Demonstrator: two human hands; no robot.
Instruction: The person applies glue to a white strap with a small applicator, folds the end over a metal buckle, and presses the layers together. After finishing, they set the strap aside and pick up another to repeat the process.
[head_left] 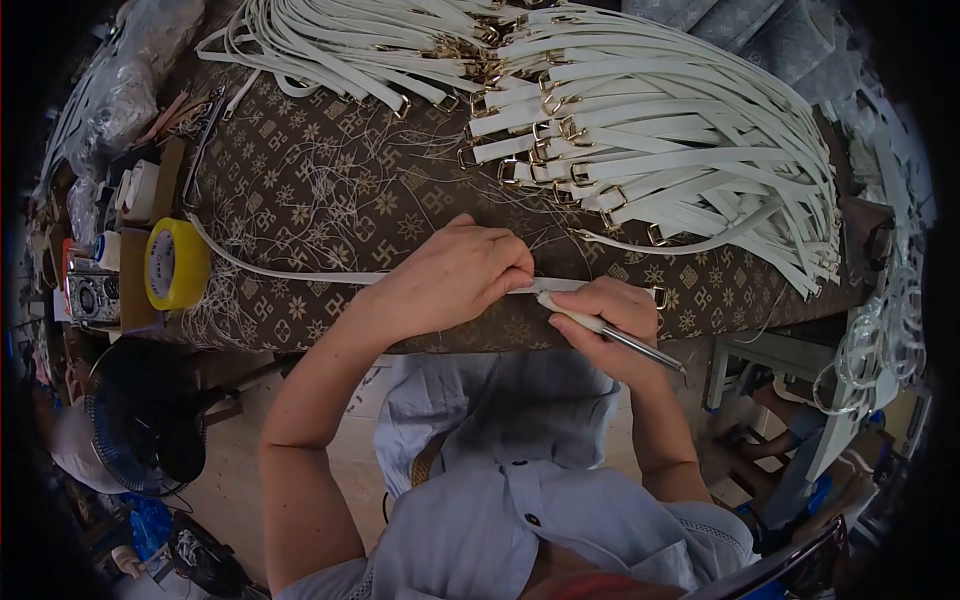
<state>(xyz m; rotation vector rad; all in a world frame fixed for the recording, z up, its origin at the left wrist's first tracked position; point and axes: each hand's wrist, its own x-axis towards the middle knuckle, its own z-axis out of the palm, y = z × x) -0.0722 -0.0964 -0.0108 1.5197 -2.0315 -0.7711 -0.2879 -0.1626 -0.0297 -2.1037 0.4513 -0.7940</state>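
A narrow white belt (pixel 305 276) with a gold buckle (pixel 658 297) lies along the front edge of the patterned cloth. My left hand (pixel 455 275) is closed over its middle, with thumb and fingertips pinched together at the strap; what lies under the fingertips is hidden. Just to the right, my right hand (pixel 615 318) grips a pen-shaped tool (pixel 600 327) with a pale body and a slim metal end pointing toward my lower right. The tool's pale end is beside the belt, close to my left fingertips. Loose threads (pixel 335 190) are scattered beyond my hands.
Many white belts with gold buckles (pixel 690 130) are heaped at the back right, and another bundle (pixel 330 45) lies at the back left. A yellow tape roll (pixel 177 264) stands at the left beside small boxes. A black fan (pixel 145 415) is below the table's left side.
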